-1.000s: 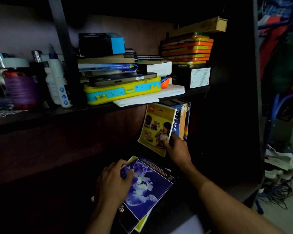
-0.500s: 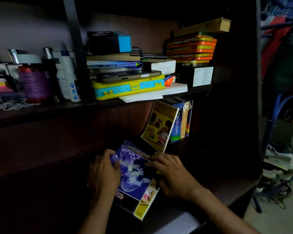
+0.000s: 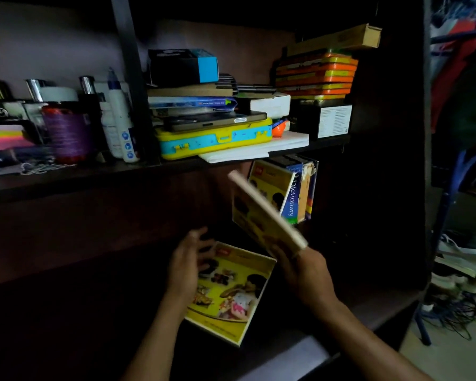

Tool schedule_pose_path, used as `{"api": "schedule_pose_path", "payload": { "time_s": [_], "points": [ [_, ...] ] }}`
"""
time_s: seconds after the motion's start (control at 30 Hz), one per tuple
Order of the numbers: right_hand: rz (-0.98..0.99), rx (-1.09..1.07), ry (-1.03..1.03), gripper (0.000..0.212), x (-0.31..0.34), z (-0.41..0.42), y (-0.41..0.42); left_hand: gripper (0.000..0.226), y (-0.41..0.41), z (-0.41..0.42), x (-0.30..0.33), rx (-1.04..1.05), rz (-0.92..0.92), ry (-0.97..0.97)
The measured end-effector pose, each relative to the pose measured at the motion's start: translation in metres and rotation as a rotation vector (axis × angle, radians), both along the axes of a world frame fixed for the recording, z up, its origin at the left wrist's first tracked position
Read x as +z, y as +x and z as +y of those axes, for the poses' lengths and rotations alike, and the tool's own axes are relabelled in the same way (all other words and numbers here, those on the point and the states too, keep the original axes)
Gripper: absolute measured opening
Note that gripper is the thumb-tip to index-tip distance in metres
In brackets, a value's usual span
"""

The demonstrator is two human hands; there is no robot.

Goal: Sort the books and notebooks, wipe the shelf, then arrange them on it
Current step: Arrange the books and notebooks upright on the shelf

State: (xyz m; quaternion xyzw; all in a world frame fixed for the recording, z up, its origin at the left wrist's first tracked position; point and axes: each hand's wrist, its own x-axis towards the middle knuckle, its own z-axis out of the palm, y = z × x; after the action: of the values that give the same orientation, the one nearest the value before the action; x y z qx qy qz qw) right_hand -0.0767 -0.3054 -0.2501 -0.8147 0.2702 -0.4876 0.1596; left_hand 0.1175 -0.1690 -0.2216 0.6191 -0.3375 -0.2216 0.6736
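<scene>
- The right hand holds a thin yellow book by its lower corner; the fingers are curled round it. The book is lifted and tilted, its pale page edge towards me, and it is blurred.
- Just behind this lifted book, up and to the right of the right hand, a few books stand upright on the lower shelf: a yellow cover book in front, then a blue dictionary, then some more spines that I cannot read.
- The left hand is to the left of the right hand, near but apart. Its fingers are spread and loose, and they rest on the left edge of another yellow book. I cannot tell if it presses or only touches.
- This second yellow book lies flat between the two hands, on the dark lower shelf, cover up. There are pictures of food and children on it.
- Above both hands is the upper shelf. On it, a yellow and blue case lies under a tablet and some boxes; to the right, orange boxes are stacked.
- Further to the left above the left hand stand bottles and a purple jar.
</scene>
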Motion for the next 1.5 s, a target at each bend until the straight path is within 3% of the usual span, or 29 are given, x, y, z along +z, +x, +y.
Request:
{"api": "schedule_pose_path", "payload": {
  "time_s": [0.07, 0.13, 0.2, 0.33, 0.4, 0.53, 0.63, 0.73, 0.9, 1.07, 1.13, 1.23, 1.3, 1.37, 1.43, 1.5],
  "points": [
    [-0.088, 0.006, 0.103, 0.043, 0.004, -0.006, 0.005, 0.013, 0.002, -0.005, -0.012, -0.024, -0.371, 0.294],
    [-0.130, 0.039, 0.147, 0.039, 0.011, -0.015, 0.015, 0.025, 0.006, -0.008, -0.021, 0.005, -0.683, 0.464],
    [-0.095, 0.044, 0.187, 0.040, 0.015, -0.025, 0.026, 0.039, 0.008, -0.007, -0.020, 0.060, -0.798, 0.554],
    [0.044, -0.122, 0.199, 0.033, 0.015, -0.041, 0.054, 0.046, 0.010, -0.005, -0.021, 0.056, -0.849, 0.650],
    [0.043, -0.196, 0.221, 0.030, 0.016, -0.047, 0.061, 0.048, 0.010, -0.006, -0.022, 0.059, -0.863, 0.640],
    [-0.002, -0.256, 0.287, 0.050, 0.012, -0.051, 0.061, 0.064, 0.010, -0.005, -0.022, 0.160, -0.854, 0.727],
    [-0.022, -0.204, 0.326, 0.041, 0.009, -0.051, 0.060, 0.076, 0.009, -0.003, -0.020, 0.216, -0.859, 0.813],
    [-0.075, -0.144, 0.260, 0.024, 0.008, -0.052, 0.058, 0.073, 0.010, -0.002, -0.020, 0.202, -0.845, 0.789],
    [-0.099, -0.120, 0.311, 0.024, 0.013, -0.050, 0.060, 0.068, 0.008, -0.003, -0.017, 0.214, -0.812, 0.745],
    [-0.172, -0.055, 0.392, 0.045, 0.020, -0.040, 0.057, 0.069, 0.007, -0.002, -0.018, 0.222, -0.817, 0.762],
    [-0.133, -0.066, 0.408, 0.043, 0.021, -0.038, 0.054, 0.068, 0.008, -0.003, -0.019, 0.233, -0.793, 0.749],
    [0.084, -0.013, 0.166, 0.028, 0.015, -0.029, 0.049, 0.057, 0.013, -0.004, -0.021, 0.280, -0.695, 0.597],
    [0.354, 0.113, -0.147, 0.043, 0.004, -0.018, 0.042, 0.047, 0.017, -0.003, -0.022, 0.321, -0.634, 0.469],
    [0.566, 0.202, -0.313, 0.061, -0.003, -0.008, 0.034, 0.039, 0.022, -0.003, -0.021, 0.398, -0.633, 0.405],
    [0.619, 0.219, -0.324, 0.077, -0.003, -0.004, 0.030, 0.029, 0.030, -0.001, -0.020, 0.482, -0.562, 0.285],
    [0.562, 0.184, -0.361, 0.071, 0.000, 0.001, 0.030, 0.023, 0.035, 0.002, -0.016, 0.462, -0.372, 0.125]
  ]
}}
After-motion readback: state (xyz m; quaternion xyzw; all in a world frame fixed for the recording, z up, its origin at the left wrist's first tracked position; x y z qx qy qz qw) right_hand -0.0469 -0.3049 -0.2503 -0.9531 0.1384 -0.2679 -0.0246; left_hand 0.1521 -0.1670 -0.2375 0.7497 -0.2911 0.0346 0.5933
